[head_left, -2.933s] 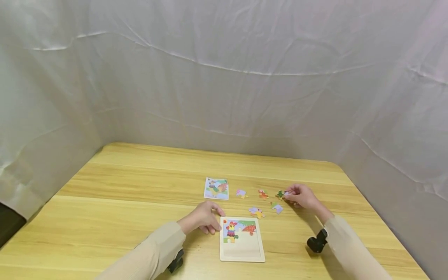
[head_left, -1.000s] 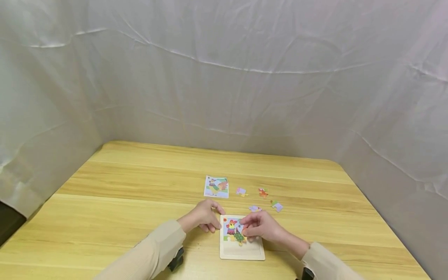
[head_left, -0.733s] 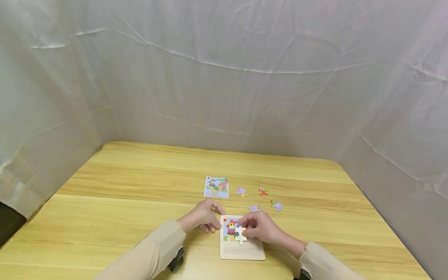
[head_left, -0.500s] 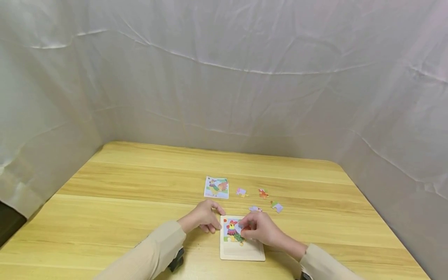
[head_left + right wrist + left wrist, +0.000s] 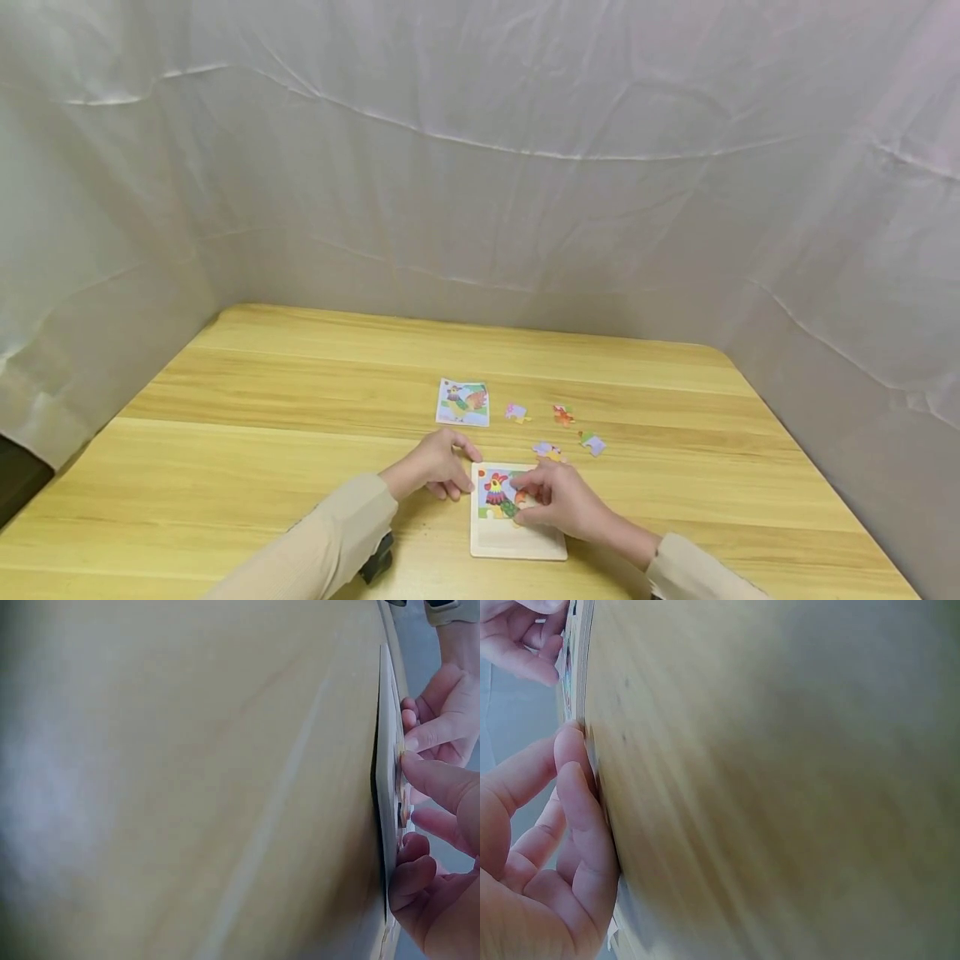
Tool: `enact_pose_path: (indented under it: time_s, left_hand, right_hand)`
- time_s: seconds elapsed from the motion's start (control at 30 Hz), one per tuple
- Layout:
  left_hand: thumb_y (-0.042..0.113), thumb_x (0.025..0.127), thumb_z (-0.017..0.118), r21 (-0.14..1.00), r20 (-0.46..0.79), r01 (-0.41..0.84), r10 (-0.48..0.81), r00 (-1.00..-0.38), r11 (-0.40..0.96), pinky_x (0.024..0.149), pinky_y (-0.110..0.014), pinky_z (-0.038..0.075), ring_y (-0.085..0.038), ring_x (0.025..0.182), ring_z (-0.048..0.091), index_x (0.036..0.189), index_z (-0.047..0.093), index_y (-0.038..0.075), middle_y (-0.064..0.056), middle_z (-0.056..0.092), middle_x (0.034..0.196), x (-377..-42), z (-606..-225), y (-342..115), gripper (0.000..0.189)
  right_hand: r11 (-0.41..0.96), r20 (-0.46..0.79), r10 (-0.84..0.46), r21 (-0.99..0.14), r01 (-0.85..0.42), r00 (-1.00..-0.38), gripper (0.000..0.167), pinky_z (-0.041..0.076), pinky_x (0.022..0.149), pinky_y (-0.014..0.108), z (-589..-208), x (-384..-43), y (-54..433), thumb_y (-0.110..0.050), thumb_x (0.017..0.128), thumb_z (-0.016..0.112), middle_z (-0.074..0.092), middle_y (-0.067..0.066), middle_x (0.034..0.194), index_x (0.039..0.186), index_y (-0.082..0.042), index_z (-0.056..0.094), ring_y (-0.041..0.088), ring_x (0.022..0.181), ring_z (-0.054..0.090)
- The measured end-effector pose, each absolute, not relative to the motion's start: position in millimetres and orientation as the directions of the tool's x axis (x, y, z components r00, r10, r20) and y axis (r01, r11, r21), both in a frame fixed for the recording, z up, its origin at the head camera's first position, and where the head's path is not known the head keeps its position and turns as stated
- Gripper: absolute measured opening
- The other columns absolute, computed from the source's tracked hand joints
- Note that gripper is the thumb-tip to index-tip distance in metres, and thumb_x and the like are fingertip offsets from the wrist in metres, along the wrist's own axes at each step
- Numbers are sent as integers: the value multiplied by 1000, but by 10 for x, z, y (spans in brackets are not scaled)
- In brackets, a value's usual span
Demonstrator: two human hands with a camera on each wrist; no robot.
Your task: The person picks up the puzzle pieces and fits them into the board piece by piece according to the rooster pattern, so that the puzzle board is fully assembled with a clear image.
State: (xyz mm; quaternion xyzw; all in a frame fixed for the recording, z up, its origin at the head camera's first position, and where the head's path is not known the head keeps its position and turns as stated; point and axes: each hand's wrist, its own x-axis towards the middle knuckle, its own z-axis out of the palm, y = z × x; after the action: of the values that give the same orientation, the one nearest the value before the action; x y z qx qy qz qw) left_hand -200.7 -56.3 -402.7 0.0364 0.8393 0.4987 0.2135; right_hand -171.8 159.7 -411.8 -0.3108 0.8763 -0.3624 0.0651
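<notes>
A wooden puzzle tray (image 5: 519,552) lies near the table's front, its upper part filled with pieces of a rooster picture. At its upper left corner my left hand (image 5: 435,465) holds the rim between forefinger and thumb; the left wrist view shows these fingers (image 5: 576,761) at the tray's edge. Over the tray's right half, my right hand (image 5: 564,498) has thumb and forefinger at a green puzzle piece (image 5: 509,509) beside the rooster's neck. Much of that piece is hidden by the hand. The right wrist view shows the right hand (image 5: 442,847) low at the tray's side.
Behind the tray lie loose puzzle pieces: a lilac and yellow one (image 5: 550,451), a green and lilac one (image 5: 592,442), a red one (image 5: 563,414) and a pink and lilac one (image 5: 517,412). A rooster picture card (image 5: 462,403) lies left of them. Grey cloth (image 5: 480,208) encloses the table.
My right hand has carried the green piece from the right of the loose pieces to the tray and lowered it there. The left hand has stayed at the tray's corner.
</notes>
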Motion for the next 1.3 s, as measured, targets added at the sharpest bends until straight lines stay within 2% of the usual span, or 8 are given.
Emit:
enact_pose_path:
  time_s: [0.6,0.93,1.13,1.3]
  left_hand:
    - [-6,67,73,844,-327,-158,258,-909,512,38,-23,44,-10,39,51,89,63,7,-8,60,53,-1999,-4019,-547,28]
    - [-6,67,73,845,-317,-147,261,-912,514,37,-22,44,-10,39,51,90,63,7,-7,59,52,-1993,-4019,-552,28]
    - [-6,67,73,846,-318,-146,264,-911,513,37,-23,44,-10,39,51,89,63,7,-8,59,52,-1992,-4030,-553,28]
    - [-6,67,73,845,-316,-145,260,-913,515,36,-22,43,-10,38,51,89,63,8,-8,60,53,-2004,-4026,-546,28]
  right_hand:
    - [561,85,-596,-668,-489,-799,37,41,53,19,-4120,-1702,1584,-18,69,76,52,-3,74,98,3,66,6,61,43]
    - [546,96,-631,-649,-530,-769,36,40,54,19,-4114,-1720,1580,-18,70,76,52,-7,71,97,3,66,5,62,41]
    - [493,72,-630,-732,-470,-773,26,41,55,18,-4113,-1702,1578,-17,74,72,56,-7,75,96,-3,68,5,63,42]
    - [540,38,-622,-703,-463,-782,24,38,56,19,-4090,-1690,1575,-20,75,71,53,-11,74,95,-7,69,8,65,40]
